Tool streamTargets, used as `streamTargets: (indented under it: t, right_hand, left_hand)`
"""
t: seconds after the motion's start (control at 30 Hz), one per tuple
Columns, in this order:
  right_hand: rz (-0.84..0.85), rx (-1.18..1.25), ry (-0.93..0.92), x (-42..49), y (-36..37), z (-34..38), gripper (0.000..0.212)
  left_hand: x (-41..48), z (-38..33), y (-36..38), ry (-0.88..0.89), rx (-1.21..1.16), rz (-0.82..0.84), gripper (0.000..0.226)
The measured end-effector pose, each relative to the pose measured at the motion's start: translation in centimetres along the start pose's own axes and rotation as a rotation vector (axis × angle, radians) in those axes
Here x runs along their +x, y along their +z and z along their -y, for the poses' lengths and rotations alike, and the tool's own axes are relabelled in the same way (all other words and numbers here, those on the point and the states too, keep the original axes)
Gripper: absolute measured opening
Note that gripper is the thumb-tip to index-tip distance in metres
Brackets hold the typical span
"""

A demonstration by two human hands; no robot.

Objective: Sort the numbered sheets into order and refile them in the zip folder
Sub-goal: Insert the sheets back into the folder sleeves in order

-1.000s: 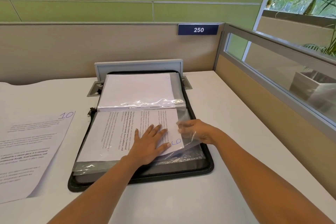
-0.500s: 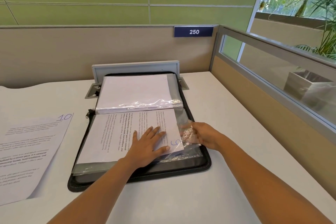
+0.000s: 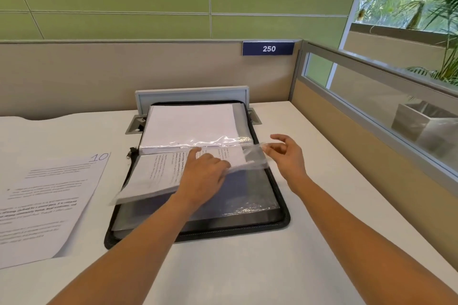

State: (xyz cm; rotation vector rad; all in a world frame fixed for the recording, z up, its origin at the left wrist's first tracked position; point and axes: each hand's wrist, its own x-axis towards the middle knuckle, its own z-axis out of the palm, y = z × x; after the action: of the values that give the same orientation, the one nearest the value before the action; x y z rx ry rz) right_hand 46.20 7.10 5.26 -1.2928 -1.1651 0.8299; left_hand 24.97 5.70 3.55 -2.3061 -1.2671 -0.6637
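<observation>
Sheets are going back into the zip folder (image 3: 281,220), which lies open on the white desk (image 3: 223,267) against the partition. A moment ago the clear sleeve (image 3: 252,160) holding a printed sheet (image 3: 153,176) lay flat on the near half, with a handwritten 9 at its corner. Now that sleeve is lifted off the pages beneath and tilts up towards the far stack (image 3: 188,124), and the 9 is out of sight. I judge that page filed and being turned over.

Her left hand (image 3: 203,173) lies over the page with fingers stretched towards the spine. The thumb is hidden, so I cannot tell whether it grips. Her right hand (image 3: 287,153) pinches the sleeve's loose plastic edge between thumb and forefinger, with the other fingers spread.

One loose sheet (image 3: 49,193) waits on the desk to the left, marked 10 in blue. A navy sign (image 3: 268,48) on the partition reads 250.
</observation>
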Motion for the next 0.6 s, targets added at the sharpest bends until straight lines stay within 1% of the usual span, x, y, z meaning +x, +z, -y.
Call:
streamTargets:
  t: [0.03,0.07,0.1,0.13,0.17,0.2,0.23,0.3,0.33,0.4,0.47,0.53,0.6]
  right_hand:
    - [-0.116,-0.153,-0.159,-0.1,0.3,0.0,0.023]
    - [-0.239,-0.292,-0.334,-0.3,0.5,-0.1,0.017]
    - [-0.323,-0.399,-0.500,-0.5,0.8,0.0,0.013]
    - [-0.331,-0.475,-0.640,-0.8,1.1,0.0,0.011]
    - [-0.259,-0.529,-0.751,-1.0,1.5,0.0,0.012]
    - [-0.135,-0.573,-0.826,-1.2,2.1,-0.1,0.015]
    - [0.013,-0.617,-0.862,-1.3,2.7,-0.3,0.017]
    - [0.290,-0.751,-0.836,-1.3,3.9,-0.4,0.025]
    - [0.393,-0.849,-0.803,-1.0,4.6,-0.5,0.030]
    - [0.523,-1.067,-0.720,-0.4,6.0,-0.3,0.044]
    - [0.555,-1.218,-0.645,0.7,7.4,0.3,0.059]
    - [0.562,-1.309,-0.603,2.3,8.6,0.8,0.067]
    - [0.573,-1.385,-0.562,4.2,9.5,0.8,0.074]
  left_hand:
    - [0.8,0.1,-0.5,-0.015,0.042,-0.027,0.013]
    - [1.6,0.3,-1.0,-0.040,0.088,-0.050,0.011]
    - [2.3,0.5,-1.3,-0.066,0.127,-0.071,0.008]
    - [3.0,0.7,-1.7,-0.103,0.155,-0.085,0.010]
    - [3.6,0.8,-2.0,-0.126,0.176,-0.106,0.013]
    - [4.0,1.0,-2.3,-0.139,0.181,-0.127,0.014]
    - [4.5,1.2,-2.4,-0.140,0.183,-0.154,0.014]
    - [5.1,1.4,-2.7,-0.130,0.184,-0.205,0.013]
    - [5.3,1.5,-2.6,-0.123,0.179,-0.234,0.013]
    - [5.4,1.7,-2.3,-0.110,0.156,-0.313,0.011]
    - [5.0,2.1,-1.6,-0.087,0.148,-0.387,0.016]
    - [4.2,2.5,-1.1,-0.048,0.161,-0.406,0.028]
    - [2.9,3.0,-0.4,-0.010,0.178,-0.412,0.031]
